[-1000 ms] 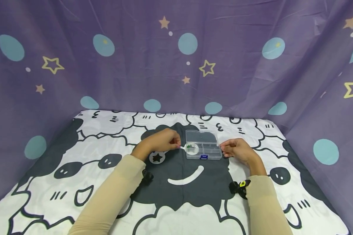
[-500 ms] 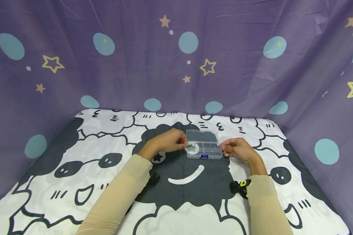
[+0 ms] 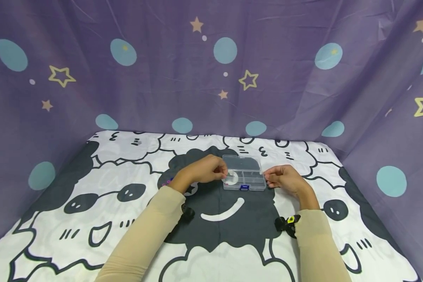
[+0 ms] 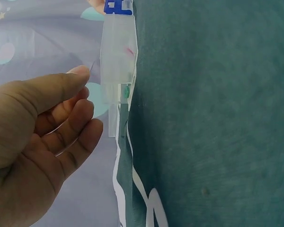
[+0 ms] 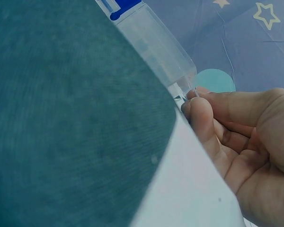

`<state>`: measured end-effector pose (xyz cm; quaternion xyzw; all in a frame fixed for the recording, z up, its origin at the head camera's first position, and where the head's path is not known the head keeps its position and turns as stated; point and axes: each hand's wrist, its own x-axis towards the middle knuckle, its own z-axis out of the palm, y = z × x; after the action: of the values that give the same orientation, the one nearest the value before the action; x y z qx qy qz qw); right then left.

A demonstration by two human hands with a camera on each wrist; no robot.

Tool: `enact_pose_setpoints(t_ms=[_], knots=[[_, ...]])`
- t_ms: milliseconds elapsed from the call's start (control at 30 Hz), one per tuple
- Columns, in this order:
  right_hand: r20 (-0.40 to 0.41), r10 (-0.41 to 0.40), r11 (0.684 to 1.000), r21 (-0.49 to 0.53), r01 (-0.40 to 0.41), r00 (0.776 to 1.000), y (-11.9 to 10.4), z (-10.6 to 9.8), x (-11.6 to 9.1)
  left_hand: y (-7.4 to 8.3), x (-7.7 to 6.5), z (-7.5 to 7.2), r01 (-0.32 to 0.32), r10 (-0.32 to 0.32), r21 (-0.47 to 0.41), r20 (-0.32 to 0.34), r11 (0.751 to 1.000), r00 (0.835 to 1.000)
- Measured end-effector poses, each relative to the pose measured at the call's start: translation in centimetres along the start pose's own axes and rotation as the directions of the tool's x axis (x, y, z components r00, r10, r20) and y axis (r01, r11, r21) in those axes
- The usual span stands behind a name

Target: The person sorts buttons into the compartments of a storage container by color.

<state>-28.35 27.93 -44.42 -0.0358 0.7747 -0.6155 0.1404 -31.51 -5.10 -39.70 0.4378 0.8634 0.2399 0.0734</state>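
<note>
A clear plastic compartment box (image 3: 253,181) with a blue latch (image 3: 244,187) lies on the dark part of the cloth, its lid (image 3: 241,162) swung back. My left hand (image 3: 208,169) is over the box's left end, fingers loosely bent. In the left wrist view nothing shows between its thumb and fingers. A small pink piece (image 4: 129,50) and a green one (image 4: 127,91) show through the box's wall in that view. My right hand (image 3: 283,180) pinches the box's right end between thumb and fingertips, also seen in the right wrist view.
Small pink and purple pieces (image 3: 167,181) lie left of the box, partly hidden behind the left sleeve. The cloth (image 3: 225,258) has printed cartoon clouds. A purple curtain (image 3: 183,102) with stars and ovals stands behind and at both sides.
My left hand has moved right to the box's left end and let go of a small pink piece, which now shows in the box. The right hand has stayed at the box's right end.
</note>
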Motion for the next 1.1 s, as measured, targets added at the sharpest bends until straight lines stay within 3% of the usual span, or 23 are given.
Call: enact_pose_setpoints(t_ms=[600, 1100], knots=[[-0.004, 0.007, 1.000, -0.020, -0.007, 1.000, 0.0, -0.1, 0.3, -0.2, -0.8, -1.3, 0.011, -0.011, 0.052, -0.008, 0.999, 1.000], [-0.015, 0.030, 0.999, -0.025, -0.031, 0.999, 0.0, -0.1, 0.3, -2.2, -4.5, -2.7, 0.108, -0.107, 0.027, -0.040, 0.994, 0.993]])
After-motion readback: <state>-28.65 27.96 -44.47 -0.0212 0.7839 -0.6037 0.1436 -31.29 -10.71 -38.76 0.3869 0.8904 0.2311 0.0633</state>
